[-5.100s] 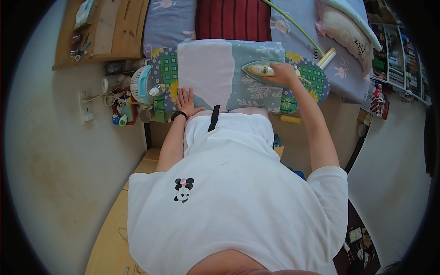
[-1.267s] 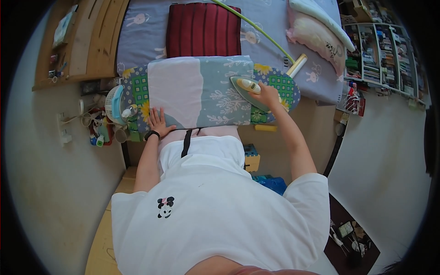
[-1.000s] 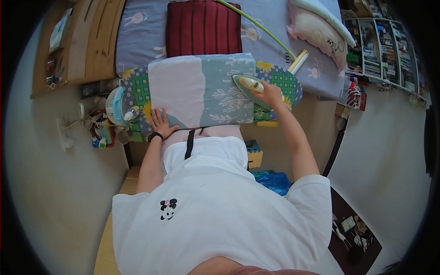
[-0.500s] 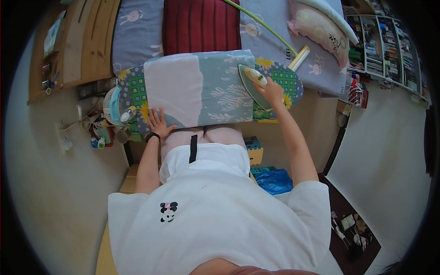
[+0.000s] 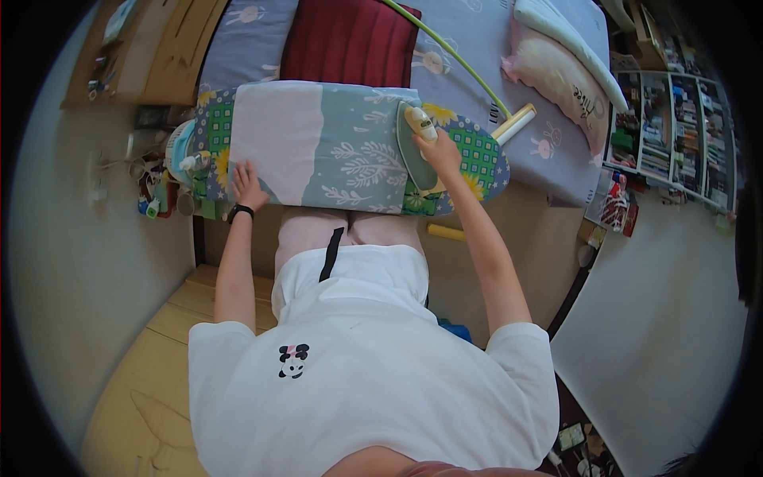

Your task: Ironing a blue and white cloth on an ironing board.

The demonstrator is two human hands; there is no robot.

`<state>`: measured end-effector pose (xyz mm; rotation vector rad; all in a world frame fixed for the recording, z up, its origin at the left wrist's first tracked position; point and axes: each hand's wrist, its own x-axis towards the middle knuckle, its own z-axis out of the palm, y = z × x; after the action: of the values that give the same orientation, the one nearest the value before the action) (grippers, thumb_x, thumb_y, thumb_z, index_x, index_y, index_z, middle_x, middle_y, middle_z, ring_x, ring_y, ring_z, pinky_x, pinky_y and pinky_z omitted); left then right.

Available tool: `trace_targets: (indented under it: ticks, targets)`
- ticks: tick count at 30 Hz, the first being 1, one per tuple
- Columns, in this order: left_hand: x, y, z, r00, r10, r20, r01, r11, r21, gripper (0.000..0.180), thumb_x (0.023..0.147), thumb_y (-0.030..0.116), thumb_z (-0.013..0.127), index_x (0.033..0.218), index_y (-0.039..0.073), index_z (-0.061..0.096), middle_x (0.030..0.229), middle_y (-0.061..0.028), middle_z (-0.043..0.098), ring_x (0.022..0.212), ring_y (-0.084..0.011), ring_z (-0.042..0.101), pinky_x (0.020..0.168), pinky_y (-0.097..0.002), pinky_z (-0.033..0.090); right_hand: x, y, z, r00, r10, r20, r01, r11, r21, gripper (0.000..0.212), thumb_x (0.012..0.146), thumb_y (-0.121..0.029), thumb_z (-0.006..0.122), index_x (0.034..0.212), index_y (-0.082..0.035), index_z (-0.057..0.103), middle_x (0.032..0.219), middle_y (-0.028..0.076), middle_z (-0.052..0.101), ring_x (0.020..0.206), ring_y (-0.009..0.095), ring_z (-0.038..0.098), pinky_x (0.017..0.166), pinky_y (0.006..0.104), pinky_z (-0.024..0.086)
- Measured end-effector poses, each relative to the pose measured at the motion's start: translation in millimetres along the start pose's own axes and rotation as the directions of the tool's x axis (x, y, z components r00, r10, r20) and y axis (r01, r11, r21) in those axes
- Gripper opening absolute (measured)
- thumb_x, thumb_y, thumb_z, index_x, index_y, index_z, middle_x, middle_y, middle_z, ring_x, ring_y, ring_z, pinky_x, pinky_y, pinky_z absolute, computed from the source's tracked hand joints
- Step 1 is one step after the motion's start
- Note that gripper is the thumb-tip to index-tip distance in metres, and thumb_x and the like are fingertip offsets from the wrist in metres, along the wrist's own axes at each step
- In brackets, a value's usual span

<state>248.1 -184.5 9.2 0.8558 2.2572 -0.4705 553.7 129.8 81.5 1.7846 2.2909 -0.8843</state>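
Observation:
A folded cloth (image 5: 278, 127), white on its left part and blue-green with white leaf sprigs on its right, lies flat across a patterned ironing board (image 5: 481, 147). My left hand (image 5: 249, 188), fingers stretched flat, rests on the cloth's near left corner; a black band circles that wrist. At the cloth's right edge, my right hand (image 5: 442, 153) is wrapped round the handle of a clothes iron (image 5: 411, 163) with a cream top and green body. The iron points away from me and lies partly over the cloth's edge. Its soleplate is hidden.
Behind the board is a bed with a dark red cushion (image 5: 347, 44), a pink pillow (image 5: 556, 75) and a long green pole (image 5: 457, 56). A light-blue basket (image 5: 178, 151) stands by the board's left end. Shelves (image 5: 668, 131) hold many items at right.
The whole view has shifted and turned slightly, so the board, cloth and iron appear farther left. My left hand stays at the cloth's corner; the iron stays near its right edge.

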Motion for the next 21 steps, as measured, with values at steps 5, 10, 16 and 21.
trace_targets:
  ticks: [5,10,16,21]
  targets:
    - [-21,64,58,0.949,-0.024,-0.313,-0.123,0.888,-0.442,0.102,0.069,0.045,0.062,0.137,0.006,-0.004,0.141,-0.0211,-0.008,0.131,-0.0355,-0.009,0.102,-0.0521,0.002,-15,7,-6,0.998,-0.026,0.065,0.016,0.988,0.154,0.044,0.068,-0.045,0.063,0.083,-0.004,0.058,0.068,0.009,0.061,0.063,0.023,0.061,0.059,0.0336,0.046]
    - [-47,118,56,0.961,-0.014,-0.275,-0.134,0.849,-0.511,0.111,0.068,0.053,0.061,0.135,0.005,-0.014,0.139,-0.0248,-0.015,0.128,-0.0367,-0.019,0.100,-0.0516,-0.009,-21,29,-15,0.995,-0.024,0.100,-0.022,0.901,0.433,0.036,0.067,-0.036,0.067,0.080,-0.003,0.060,0.055,0.004,0.056,0.044,0.013,0.053,0.046,0.0280,0.042]
    - [-48,119,56,0.920,-0.066,-0.386,-0.166,0.828,-0.535,0.119,0.063,0.056,0.064,0.134,0.002,-0.015,0.139,-0.0243,-0.015,0.128,-0.0358,-0.019,0.101,-0.0501,-0.008,-38,35,-43,0.998,-0.039,0.051,0.018,0.932,0.361,0.039,0.068,-0.039,0.067,0.081,-0.002,0.062,0.052,0.006,0.055,0.042,0.016,0.053,0.043,0.0298,0.041]
    - [-48,120,55,0.913,-0.168,-0.372,-0.089,0.807,-0.583,0.128,0.056,0.061,0.067,0.133,0.000,-0.016,0.138,-0.0259,-0.016,0.128,-0.0353,-0.020,0.101,-0.0498,-0.008,-51,-5,-46,0.950,-0.310,0.025,0.309,0.950,0.046,0.052,0.068,-0.053,0.061,0.080,-0.003,0.063,0.059,0.013,0.058,0.054,0.027,0.058,0.051,0.0361,0.044]
